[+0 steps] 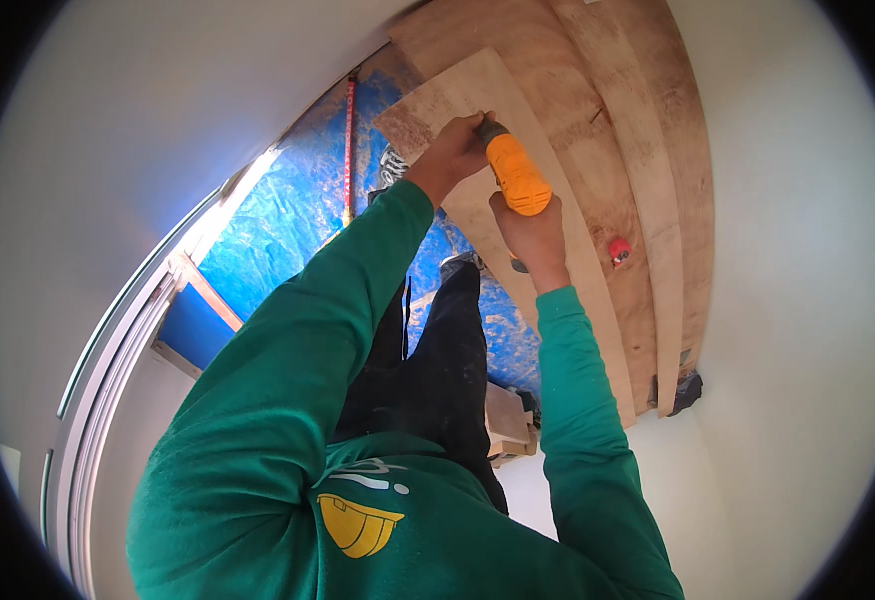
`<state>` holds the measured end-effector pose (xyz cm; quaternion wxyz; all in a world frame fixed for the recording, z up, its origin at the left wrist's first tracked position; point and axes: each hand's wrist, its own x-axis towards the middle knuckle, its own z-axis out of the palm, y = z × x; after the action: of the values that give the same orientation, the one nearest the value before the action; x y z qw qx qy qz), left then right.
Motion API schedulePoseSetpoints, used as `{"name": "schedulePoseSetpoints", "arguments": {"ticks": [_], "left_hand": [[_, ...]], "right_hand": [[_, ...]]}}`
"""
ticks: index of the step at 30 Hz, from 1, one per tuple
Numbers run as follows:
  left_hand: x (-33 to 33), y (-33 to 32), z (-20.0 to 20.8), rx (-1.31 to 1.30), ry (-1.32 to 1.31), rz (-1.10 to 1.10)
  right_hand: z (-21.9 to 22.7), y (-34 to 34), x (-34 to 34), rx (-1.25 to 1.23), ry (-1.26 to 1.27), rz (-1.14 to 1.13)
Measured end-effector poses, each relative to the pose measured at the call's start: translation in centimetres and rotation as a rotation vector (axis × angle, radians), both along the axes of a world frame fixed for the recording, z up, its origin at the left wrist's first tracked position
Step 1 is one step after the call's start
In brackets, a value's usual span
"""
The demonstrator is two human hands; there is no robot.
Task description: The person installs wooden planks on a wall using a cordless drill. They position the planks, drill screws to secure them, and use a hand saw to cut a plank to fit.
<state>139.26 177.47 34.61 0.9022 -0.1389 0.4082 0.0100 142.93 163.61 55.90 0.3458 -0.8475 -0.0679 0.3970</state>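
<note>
Orange drill (519, 176) slants lengthwise, chuck (491, 130) pointing away and slightly left.

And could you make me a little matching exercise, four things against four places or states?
1. Right hand
2. Left hand
3. Blue sheet
4. Small red object

A. Spread out, with dusty patches
B. At the dark front end of the orange drill
C. Lying on the wooden boards
D. Gripping the drill at its rear

Pairs: 1-D, 2-B, 3-A, 4-C
</note>
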Motion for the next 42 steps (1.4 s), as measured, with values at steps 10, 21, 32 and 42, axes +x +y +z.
{"name": "schedulePoseSetpoints", "arguments": {"ticks": [10,21,32,42], "left_hand": [[3.5,0.1,-1.3,0.008,0.028,-0.014],[3.5,1.5,-2.5,-0.117,0.108,0.021],[-4.5,9.7,1.1,1.89,0.639,-1.329],[-4.8,10.0,-2.0,1.752,0.439,-1.47]], "right_hand": [[-1.0,2.8,4.0,-0.19,0.061,0.006],[-3.4,4.4,5.7,-0.207,0.085,0.03],[-2.9,5.4,6.7,-0.139,0.137,0.023],[-3.8,5.8,7.8,-0.191,0.155,0.054]]}}
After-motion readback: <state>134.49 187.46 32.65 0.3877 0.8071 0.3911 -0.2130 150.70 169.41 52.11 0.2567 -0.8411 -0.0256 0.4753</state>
